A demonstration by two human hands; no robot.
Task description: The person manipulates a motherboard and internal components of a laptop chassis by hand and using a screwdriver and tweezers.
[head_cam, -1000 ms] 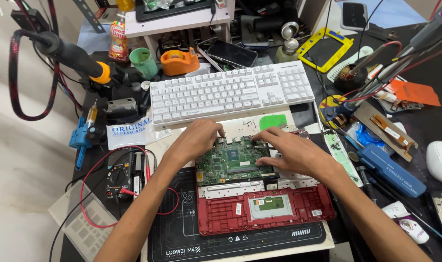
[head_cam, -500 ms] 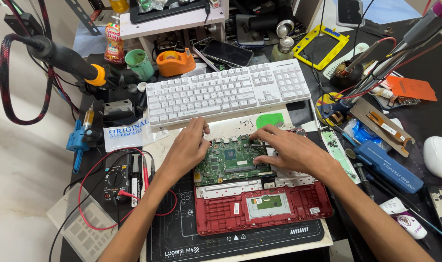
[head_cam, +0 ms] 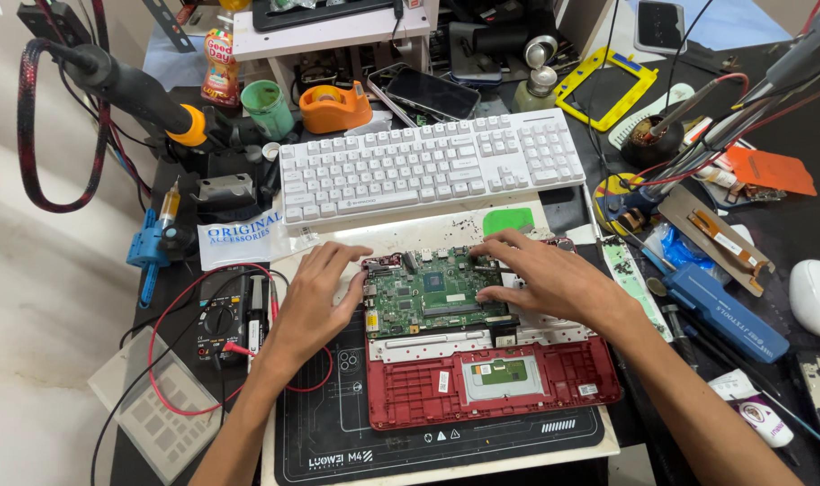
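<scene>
Since the earlier frame, both hands have shifted slightly outward on the circuit board, with the left hand sliding toward its left edge.

Black work mat [head_cam: 338, 450]: lies at the near edge of the bench, under the open laptop.
White keyboard [head_cam: 428, 166]: sits just behind the laptop.
Red laptop shell [head_cam: 428, 396]: lies open on the mat, its touchpad toward the person.
Green circuit board [head_cam: 428, 297]: seated in the far half of the shell, between the two hands.
Left hand [head_cam: 315, 301]: open and flat, fingertips touching the board's left edge; grips nothing.
Right hand [head_cam: 549, 279]: spread over the board's right side, fingers pressing down; whether it pinches anything cannot be told.
Multimeter [head_cam: 221, 319]: left of the mat, with red leads looped around it.
</scene>
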